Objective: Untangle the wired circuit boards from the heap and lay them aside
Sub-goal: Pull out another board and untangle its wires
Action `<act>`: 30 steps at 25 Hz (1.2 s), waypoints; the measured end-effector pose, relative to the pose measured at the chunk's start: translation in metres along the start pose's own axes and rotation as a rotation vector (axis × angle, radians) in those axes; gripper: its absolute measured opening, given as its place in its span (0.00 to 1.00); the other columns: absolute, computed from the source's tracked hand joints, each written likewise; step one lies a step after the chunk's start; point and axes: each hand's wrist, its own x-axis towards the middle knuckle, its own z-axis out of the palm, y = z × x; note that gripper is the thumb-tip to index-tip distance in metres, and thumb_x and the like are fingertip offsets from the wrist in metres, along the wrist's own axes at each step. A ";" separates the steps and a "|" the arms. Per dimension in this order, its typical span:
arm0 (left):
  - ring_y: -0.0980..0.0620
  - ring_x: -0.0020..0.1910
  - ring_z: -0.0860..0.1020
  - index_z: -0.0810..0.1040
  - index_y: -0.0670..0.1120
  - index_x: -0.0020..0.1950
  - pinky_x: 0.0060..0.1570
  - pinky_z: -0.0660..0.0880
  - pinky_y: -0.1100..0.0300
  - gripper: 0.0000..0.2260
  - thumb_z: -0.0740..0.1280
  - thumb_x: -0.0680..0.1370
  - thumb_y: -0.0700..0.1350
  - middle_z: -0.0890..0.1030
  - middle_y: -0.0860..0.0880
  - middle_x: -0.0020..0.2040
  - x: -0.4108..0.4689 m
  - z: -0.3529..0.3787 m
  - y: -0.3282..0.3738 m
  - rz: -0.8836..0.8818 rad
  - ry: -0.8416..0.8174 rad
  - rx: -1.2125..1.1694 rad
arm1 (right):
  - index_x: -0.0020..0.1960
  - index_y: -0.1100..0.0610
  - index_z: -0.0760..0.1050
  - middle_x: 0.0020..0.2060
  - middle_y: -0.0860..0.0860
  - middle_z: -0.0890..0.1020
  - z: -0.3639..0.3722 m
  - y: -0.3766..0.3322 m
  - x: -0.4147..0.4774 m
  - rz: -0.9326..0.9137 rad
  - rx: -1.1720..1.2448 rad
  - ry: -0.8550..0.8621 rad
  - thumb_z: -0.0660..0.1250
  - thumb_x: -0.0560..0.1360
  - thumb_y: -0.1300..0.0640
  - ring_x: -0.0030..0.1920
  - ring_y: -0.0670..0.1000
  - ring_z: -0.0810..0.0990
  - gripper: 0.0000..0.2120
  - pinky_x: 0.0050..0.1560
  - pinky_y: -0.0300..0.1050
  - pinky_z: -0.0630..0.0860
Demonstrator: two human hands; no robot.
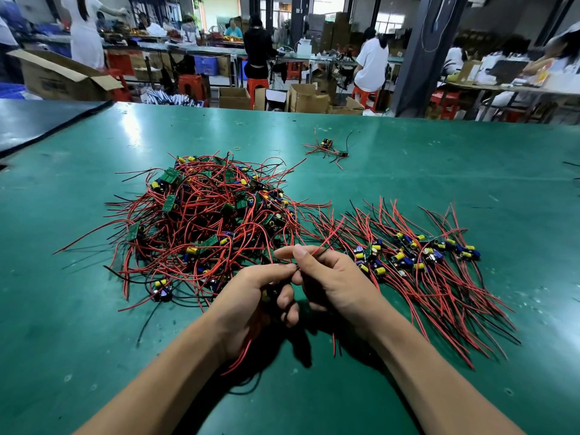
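Pinching a red wire [328, 235] between thumb and forefinger of the right grip [332, 279], closed on it low down, with the free length rising up and away toward the gap between the 2 piles. Curled tight round a small board in the left grip [255, 296] — mostly hidden, only a yellow capacitor showing between the fingers — plus a bunch of red and black leads trailing below the wrist. Meeting fingertip to fingertip, both held just above the green desk [94, 340]. Just beyond and to the left, the tangled heap [204, 221] of boards and wires, large and dense; to the right, the laid-aside row [423, 265], wires combed roughly the same way. Farther back, well apart, 1 stray wired board [328, 147] and a small rubber band [237, 148]. Probably midway through freeing 1 board's leads. Risk of dragging neighbours along, or of straining a solder joint, by tugging with a lead looped through the heap's near edge; risk too of fresh snagging by setting the freed board down too close to the heap.
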 end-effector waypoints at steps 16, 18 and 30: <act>0.48 0.24 0.72 0.79 0.43 0.34 0.26 0.71 0.60 0.12 0.63 0.76 0.44 0.71 0.45 0.26 -0.004 0.006 0.004 0.012 -0.110 0.115 | 0.43 0.54 0.84 0.28 0.39 0.77 -0.041 -0.003 0.013 -0.645 -0.849 0.716 0.69 0.78 0.47 0.31 0.39 0.75 0.12 0.35 0.32 0.66; 0.48 0.24 0.73 0.79 0.42 0.35 0.26 0.71 0.60 0.12 0.62 0.77 0.43 0.73 0.45 0.27 -0.005 0.007 0.005 0.014 -0.108 0.127 | 0.41 0.54 0.83 0.24 0.41 0.73 -0.043 -0.002 0.013 -0.620 -0.867 0.707 0.66 0.80 0.44 0.26 0.41 0.69 0.17 0.31 0.37 0.64; 0.42 0.41 0.85 0.78 0.42 0.48 0.37 0.81 0.55 0.08 0.65 0.74 0.45 0.84 0.35 0.48 -0.006 0.007 0.018 0.241 -0.021 0.064 | 0.45 0.56 0.83 0.31 0.46 0.80 -0.029 -0.005 0.012 -0.302 -0.553 0.383 0.68 0.77 0.39 0.26 0.49 0.76 0.19 0.30 0.52 0.79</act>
